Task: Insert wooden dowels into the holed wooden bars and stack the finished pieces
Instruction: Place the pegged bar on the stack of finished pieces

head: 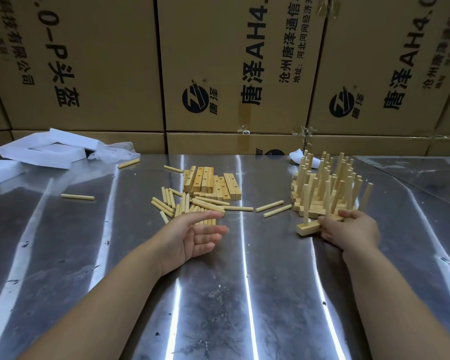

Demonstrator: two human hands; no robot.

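At the fingertips of the right hand (348,231) sits a wooden bar (307,228) with one upright dowel (306,203) seated in it. The fingers curl round the bar's end and grip it, low over the steel table (244,294); whether the bar rests on the table cannot be told. Just beyond this hand stands the finished stack (327,188), bars layered with many dowels pointing up.

Well apart from that grip, the left hand (198,235) is wide and holds nothing: fingers straight, palm turned toward the right hand. Its fingertips lie over the near edge of the loose dowels (185,203), a scattered heap. Beyond that heap lie the holed bars (208,181), side by side and partly piled. Two single dowels (269,206) lie between the hands, farther back. Far to the outer side of the left hand lie a stray dowel (77,196) and white foam pieces (42,152). Printed cardboard boxes (231,61) wall the back.
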